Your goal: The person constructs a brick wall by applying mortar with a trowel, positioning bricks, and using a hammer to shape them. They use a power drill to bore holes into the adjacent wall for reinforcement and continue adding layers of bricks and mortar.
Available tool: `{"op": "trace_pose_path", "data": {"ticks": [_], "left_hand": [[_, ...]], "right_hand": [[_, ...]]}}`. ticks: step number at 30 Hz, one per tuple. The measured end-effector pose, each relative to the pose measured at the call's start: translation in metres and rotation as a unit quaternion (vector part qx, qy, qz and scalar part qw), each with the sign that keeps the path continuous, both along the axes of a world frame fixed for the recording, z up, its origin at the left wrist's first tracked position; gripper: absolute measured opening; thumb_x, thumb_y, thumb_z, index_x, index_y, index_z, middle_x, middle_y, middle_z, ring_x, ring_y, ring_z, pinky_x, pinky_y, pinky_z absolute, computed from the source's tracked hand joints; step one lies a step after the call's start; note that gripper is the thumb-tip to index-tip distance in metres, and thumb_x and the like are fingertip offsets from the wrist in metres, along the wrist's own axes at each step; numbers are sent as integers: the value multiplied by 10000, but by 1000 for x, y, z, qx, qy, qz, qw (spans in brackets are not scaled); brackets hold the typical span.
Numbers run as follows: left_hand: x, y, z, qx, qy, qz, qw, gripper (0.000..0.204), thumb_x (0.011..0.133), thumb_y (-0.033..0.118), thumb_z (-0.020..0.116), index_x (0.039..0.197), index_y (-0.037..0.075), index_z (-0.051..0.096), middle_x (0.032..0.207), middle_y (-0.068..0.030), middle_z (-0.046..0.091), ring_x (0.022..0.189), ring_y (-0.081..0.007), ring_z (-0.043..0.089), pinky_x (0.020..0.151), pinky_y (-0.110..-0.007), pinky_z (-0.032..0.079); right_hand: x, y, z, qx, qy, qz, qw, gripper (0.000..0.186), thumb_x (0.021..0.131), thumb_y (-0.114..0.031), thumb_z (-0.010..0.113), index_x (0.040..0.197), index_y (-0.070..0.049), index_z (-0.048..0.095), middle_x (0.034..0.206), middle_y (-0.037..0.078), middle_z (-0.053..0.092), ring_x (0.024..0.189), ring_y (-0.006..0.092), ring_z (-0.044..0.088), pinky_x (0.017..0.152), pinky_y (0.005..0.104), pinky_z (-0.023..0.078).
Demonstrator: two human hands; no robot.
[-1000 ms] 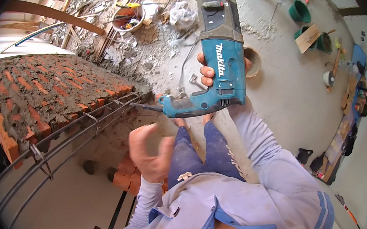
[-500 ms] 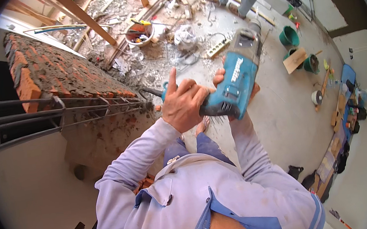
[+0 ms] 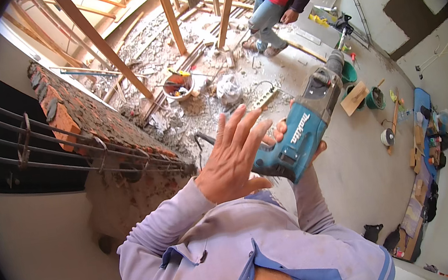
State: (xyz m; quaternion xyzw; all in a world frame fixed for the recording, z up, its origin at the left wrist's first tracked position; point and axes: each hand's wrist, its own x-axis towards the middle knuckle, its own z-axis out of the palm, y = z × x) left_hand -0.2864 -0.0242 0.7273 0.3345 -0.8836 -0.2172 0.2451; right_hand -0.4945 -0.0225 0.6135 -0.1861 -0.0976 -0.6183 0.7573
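A teal rotary hammer drill (image 3: 307,121) with a grey front end is held out ahead of me, its nose tilted up and to the right. My right hand (image 3: 280,131) grips its body from beneath, with fingertips wrapped up the near left side. My left hand (image 3: 230,156) is beside the rear handle, back of the hand up and fingers spread. It holds nothing that I can see, and it hides most of the handle. A dark cord (image 3: 200,138) shows beyond the left wrist.
At left, steel rebar (image 3: 39,141) juts out beside a mortar-smeared brick wall (image 3: 89,114). Wooden props (image 3: 112,47) stand over rubble. Ahead are a tool bucket (image 3: 178,87), a power strip (image 3: 266,98) and green buckets (image 3: 375,98). Another person (image 3: 275,8) stands at the far side.
My left hand has opened its fingers from a curled, pointing shape. The drill has shifted slightly right and down. The view has tilted up, and the other person stands more upright.
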Motion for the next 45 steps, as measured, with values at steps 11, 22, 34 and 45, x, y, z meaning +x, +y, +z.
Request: {"op": "trace_pose_path", "data": {"ticks": [11,22,34,45], "left_hand": [[-99,-86,-99,354,99,3,930,1045,517,553,877,1291,-18,468,1092,-193,629,1028,-276,616,933,-356,470],[-140,-163,-378,558,9,80,826,458,615,297,866,901,-23,705,776,-70,699,606,-135,642,569,-296,551],[-149,-277,-737,341,-184,106,916,799,539,433,868,1092,-58,567,1003,-186,676,904,-271,660,820,-351,518],[-164,-271,-902,259,-314,74,910,835,541,532,819,1074,-69,592,1042,-219,662,953,-319,653,855,-384,508]], "right_hand": [[-16,36,-136,199,311,-26,929,921,561,-274,811,1359,-44,412,1247,105,541,1155,296,542,1050,431,410],[-47,21,-365,188,681,-130,696,1032,743,-379,782,1528,-109,169,1390,139,493,1269,230,488,1090,395,328],[-123,198,-717,275,880,114,370,237,806,-133,494,929,-87,692,996,196,671,945,377,631,841,457,499],[-203,181,-837,372,880,-125,268,144,791,-53,569,915,-47,642,907,159,646,887,372,616,755,465,499]]}}
